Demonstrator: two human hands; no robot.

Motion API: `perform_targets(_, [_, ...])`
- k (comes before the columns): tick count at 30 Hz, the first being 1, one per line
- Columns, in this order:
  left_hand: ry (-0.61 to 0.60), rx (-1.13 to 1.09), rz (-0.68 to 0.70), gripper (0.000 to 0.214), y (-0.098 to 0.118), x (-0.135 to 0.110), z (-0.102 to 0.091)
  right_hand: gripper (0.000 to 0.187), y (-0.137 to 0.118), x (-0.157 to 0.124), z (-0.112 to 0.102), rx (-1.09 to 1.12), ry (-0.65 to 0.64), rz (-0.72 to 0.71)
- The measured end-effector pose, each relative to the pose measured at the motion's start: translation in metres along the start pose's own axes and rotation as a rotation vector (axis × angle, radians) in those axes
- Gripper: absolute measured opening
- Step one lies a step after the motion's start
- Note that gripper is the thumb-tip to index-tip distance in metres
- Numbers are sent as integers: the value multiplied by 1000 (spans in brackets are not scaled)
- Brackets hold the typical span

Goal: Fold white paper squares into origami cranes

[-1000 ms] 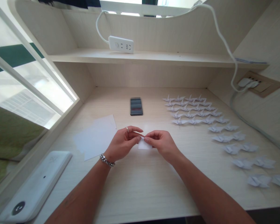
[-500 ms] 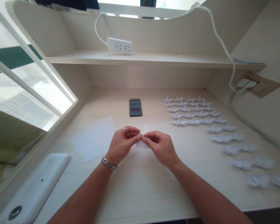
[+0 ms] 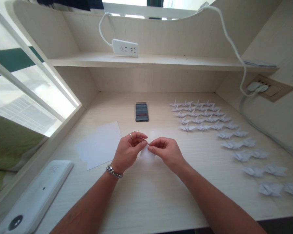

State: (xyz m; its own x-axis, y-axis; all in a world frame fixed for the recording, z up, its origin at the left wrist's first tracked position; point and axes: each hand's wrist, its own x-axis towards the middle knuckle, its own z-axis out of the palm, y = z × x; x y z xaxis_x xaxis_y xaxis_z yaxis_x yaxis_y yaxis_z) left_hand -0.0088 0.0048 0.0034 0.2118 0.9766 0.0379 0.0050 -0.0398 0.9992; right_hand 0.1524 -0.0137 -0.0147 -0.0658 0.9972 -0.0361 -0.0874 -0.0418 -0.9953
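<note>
A small piece of folded white paper is pinched between both my hands, just above the middle of the desk. My left hand, with a ring and a chain bracelet, closes thumb and fingers on its upper left. From the other side my right hand grips the upper right with thumb and forefinger; the two sets of fingertips almost meet. The paper's lower part hangs below the fingers, and its upper edge is mostly hidden. Loose white sheets lie flat to the left of my left hand.
Rows of folded paper cranes stand at the right, with more folded paper pieces nearer the front. A dark phone-like object lies behind my hands. A white device rests at left; a power strip sits on the shelf.
The paper has tilted and shifted slightly left, showing more of its lower part below the fingers. My right hand has moved a little left; both hands keep their pinch.
</note>
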Motion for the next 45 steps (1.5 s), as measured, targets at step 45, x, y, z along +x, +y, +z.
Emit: perform_targets(45, [70,-5,-71,24,-3,3,5,17,4,2,2,4,-3,-93])
